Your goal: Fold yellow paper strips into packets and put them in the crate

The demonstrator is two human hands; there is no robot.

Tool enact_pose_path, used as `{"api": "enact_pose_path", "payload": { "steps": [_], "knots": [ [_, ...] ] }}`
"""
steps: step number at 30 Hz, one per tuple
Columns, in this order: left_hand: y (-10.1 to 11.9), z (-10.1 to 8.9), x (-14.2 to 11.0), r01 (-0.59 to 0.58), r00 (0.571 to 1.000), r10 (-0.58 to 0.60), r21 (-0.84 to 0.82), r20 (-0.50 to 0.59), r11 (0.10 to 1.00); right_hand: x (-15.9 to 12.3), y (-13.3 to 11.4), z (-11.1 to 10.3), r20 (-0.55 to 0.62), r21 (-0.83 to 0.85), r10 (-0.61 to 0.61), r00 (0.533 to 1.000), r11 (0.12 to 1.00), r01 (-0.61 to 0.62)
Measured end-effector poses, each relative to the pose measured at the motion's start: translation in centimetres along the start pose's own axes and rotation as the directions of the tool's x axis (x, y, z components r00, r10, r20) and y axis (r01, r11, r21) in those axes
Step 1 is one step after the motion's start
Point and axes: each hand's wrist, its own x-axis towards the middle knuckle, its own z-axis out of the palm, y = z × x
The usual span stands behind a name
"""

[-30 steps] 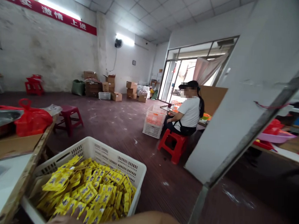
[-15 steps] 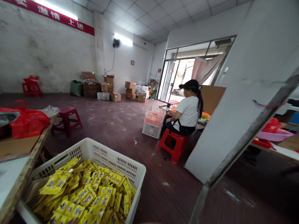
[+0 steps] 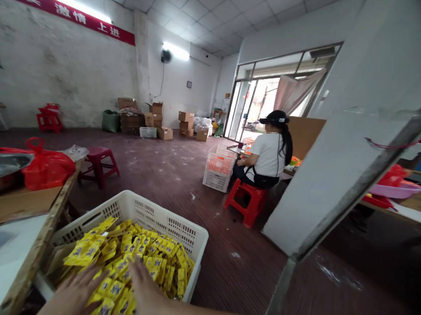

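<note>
A white plastic basket (image 3: 189, 227) stands in front of me, filled with small yellow printed packets (image 3: 156, 251). Over its near left part is my left hand (image 3: 72, 293), fingers stretched out and apart beside the packets. My right hand (image 3: 147, 290) reaches in from the lower right, also with fingers extended, above the packets in the middle. Both look a little blurred, and neither visibly grips a packet. Whether the fingertips touch the packets I cannot tell.
To the left is a wooden-edged table (image 3: 47, 243) with a red plastic bag (image 3: 49, 170) and metal bowl (image 3: 5, 165). Beyond stands a dark red stool (image 3: 102, 163). A person (image 3: 267, 153) sits near stacked crates (image 3: 219, 169); a white pillar (image 3: 301, 181) rises at right.
Both my hands have come into the basket over the yellow packets; before, only bits of them showed at the bottom edge. The view has shifted slightly.
</note>
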Motion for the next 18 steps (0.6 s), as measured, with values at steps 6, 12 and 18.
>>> {"api": "enact_pose_path", "payload": {
  "steps": [6, 12, 18],
  "knots": [
    [0.0, -6.7, 1.7, 0.244, 0.952, -0.236, 0.019, -0.195, 0.970, -0.4, -2.8, -0.4, -0.452, 0.330, 0.027, 0.892, 0.934, 0.139],
    [4.3, -9.4, 4.9, -0.009, 0.982, 0.004, -0.027, -0.187, 1.000, 1.6, -6.4, -1.9, -0.015, 0.096, -0.276, 0.961, 0.956, 0.277],
    [3.2, -7.3, 3.9, -0.056, 0.991, 0.058, 0.015, -0.120, 0.998, 2.1, -6.9, -2.6, 0.095, -0.069, -0.184, 0.978, 0.979, 0.191]
  ]
}}
